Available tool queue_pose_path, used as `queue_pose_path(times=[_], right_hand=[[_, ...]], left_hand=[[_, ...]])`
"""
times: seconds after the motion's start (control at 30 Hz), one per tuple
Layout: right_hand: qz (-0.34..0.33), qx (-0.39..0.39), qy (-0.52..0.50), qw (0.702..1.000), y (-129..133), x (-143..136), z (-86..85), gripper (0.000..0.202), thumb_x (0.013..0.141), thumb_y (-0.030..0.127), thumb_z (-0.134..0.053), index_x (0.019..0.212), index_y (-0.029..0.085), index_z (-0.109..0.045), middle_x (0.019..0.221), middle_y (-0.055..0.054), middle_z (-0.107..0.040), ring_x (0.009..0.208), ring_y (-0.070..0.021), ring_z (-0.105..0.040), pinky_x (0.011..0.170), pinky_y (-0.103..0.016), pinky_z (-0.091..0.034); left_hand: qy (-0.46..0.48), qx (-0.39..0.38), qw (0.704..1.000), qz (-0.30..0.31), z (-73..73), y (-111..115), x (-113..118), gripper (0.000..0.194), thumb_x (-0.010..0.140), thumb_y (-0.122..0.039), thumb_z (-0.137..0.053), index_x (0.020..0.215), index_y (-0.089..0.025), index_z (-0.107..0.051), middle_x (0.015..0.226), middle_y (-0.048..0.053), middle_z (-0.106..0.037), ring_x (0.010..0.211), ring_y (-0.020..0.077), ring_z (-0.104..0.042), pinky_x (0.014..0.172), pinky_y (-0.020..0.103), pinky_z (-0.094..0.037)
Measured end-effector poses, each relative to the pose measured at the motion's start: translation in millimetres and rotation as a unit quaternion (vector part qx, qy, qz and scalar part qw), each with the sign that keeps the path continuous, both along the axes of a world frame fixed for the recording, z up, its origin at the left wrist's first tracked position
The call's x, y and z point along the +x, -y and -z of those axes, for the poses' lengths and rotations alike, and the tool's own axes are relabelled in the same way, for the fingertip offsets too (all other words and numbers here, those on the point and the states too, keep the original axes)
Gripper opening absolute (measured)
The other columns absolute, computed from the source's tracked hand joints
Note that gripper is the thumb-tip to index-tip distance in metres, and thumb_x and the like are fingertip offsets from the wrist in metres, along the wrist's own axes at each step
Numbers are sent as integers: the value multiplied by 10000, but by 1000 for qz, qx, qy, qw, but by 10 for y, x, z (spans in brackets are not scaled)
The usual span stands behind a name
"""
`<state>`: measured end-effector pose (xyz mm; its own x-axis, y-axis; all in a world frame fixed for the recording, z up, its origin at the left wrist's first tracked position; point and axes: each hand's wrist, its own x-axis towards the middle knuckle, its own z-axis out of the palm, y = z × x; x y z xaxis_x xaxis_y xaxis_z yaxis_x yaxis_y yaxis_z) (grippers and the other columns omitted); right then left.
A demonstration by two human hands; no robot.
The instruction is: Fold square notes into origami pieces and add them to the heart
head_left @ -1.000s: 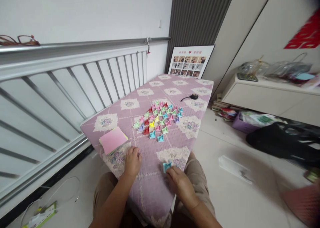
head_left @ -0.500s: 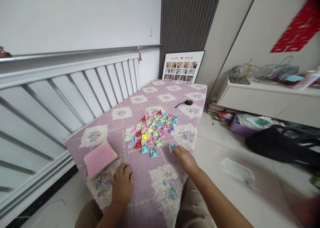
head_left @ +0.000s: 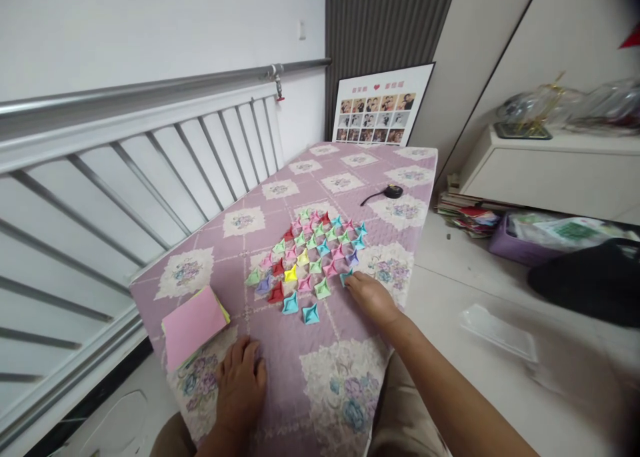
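My right hand (head_left: 371,298) pinches a small blue folded paper piece (head_left: 345,277) at the right front corner of a group of similar pieces. That group holds several star-like origami shapes in green, pink, red, yellow and blue, among them a yellow piece (head_left: 291,273) and a red one (head_left: 276,292). Two light-blue pieces, one of them a blue origami piece (head_left: 311,313), sit at its front edge. My left hand (head_left: 241,380) lies flat on the cloth with fingers stretched, holding nothing. Beside it rests a stack of coloured paper (head_left: 195,325), pink sheet on top.
A purple flowered tablecloth (head_left: 285,350) covers the table. Toward the far right lies a black tape measure (head_left: 393,191). White railings (head_left: 165,163) run along the left. A framed photo board (head_left: 383,107) leans at the back. A purple bin (head_left: 520,240) stands on the floor at right.
My right hand has moved the blue paper piece away from me, closer to the group's right edge. The view has shifted a little. My left hand stays resting on the cloth.
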<state>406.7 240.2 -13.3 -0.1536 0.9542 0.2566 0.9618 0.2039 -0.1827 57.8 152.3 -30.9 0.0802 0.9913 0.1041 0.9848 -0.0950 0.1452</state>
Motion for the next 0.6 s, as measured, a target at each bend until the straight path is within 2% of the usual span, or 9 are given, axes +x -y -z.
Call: queue_pose_path(times=[0.6], right_hand=[[-4, -20, 43, 999, -131, -18, -14, 188, 909, 220, -451, 874, 206, -635, 841, -63, -609, 720, -163, -511, 659, -263, -315]], left_hand=[[1, -16, 1000, -4, -20, -16, -3, 323, 866, -235, -461, 1167, -247, -576, 1316, 79, -506, 1238, 257, -409, 1004, 455, -309]])
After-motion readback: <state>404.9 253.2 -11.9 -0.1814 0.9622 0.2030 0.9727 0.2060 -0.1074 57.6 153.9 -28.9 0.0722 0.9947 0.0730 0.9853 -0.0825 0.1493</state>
